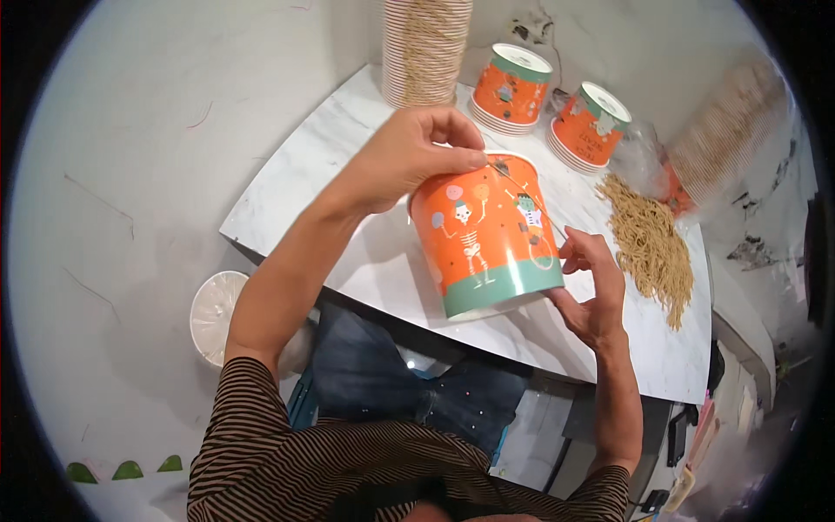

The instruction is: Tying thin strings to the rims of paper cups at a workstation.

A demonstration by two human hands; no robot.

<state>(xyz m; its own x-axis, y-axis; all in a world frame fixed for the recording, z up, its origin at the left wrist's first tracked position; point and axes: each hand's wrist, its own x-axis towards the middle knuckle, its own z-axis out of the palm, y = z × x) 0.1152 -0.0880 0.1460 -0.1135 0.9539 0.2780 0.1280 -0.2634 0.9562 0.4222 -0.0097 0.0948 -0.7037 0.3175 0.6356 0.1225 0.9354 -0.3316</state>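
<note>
An orange paper bucket [484, 239] with skeleton pictures and a green band is tilted above the white marble table [304, 165]. My left hand [409, 157] grips its rim and pinches one end of a thin tan string [524, 193]. The string runs across the bucket's side to my right hand [591, 283], which pinches the other end beside the bucket's base.
A heap of tan strings [651, 244] lies on the table to the right. Two stacks of orange buckets [515, 87] [593, 122] stand at the back, next to a tall stack of cups [426, 48]. Another stack [726, 126] leans at the far right. A white round stool [213, 313] is on the floor.
</note>
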